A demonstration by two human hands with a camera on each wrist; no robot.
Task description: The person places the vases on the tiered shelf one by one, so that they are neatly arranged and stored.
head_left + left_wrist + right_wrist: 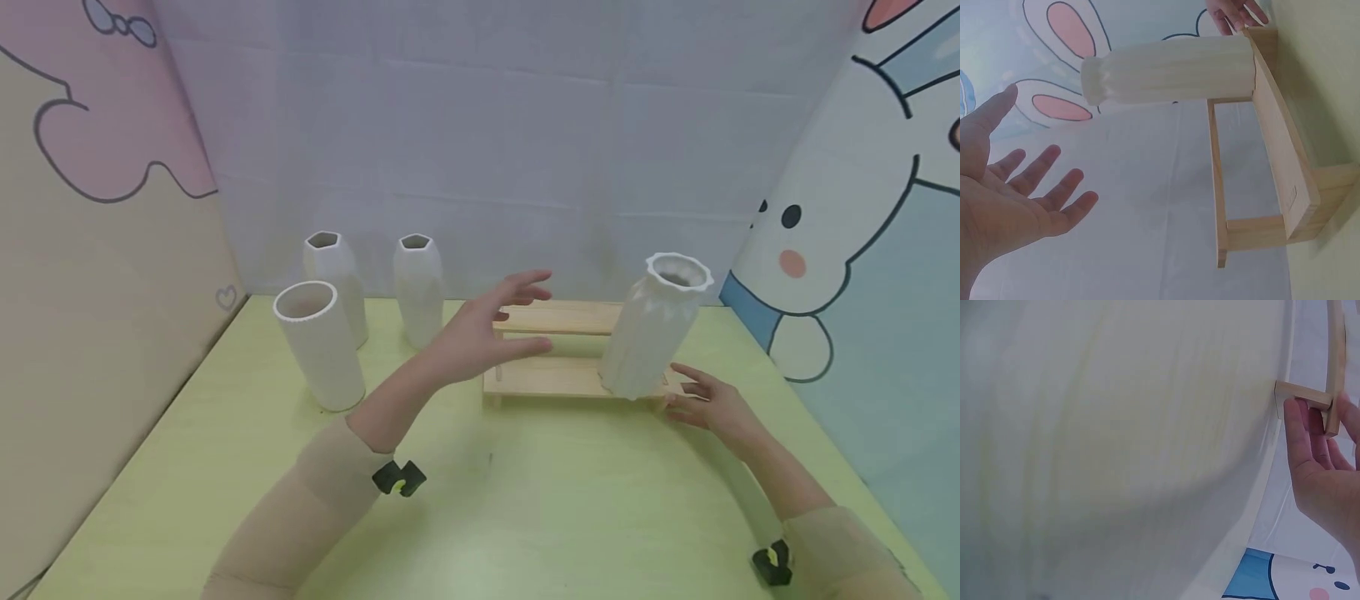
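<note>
A two-tier wooden rack (555,377) stands on the table, with a tall white vase (651,333) with a scalloped rim upright on its lower board, at the right end. My right hand (716,410) is at that end of the rack. In the right wrist view, its thumb and fingers lie on either side of the board's end (1333,415), pinching it. My left hand (480,329) hovers in front of the rack's left part, fingers spread, holding nothing. The left wrist view shows the left palm (1004,206) well apart from the vase (1172,70).
Left of the rack stand three more white vases: a round-mouthed one (318,350) in front, and two with angular mouths, one behind it (337,275) and one (418,292) nearer the rack. A pale sheet (450,125) hangs behind the yellow-green table (525,500).
</note>
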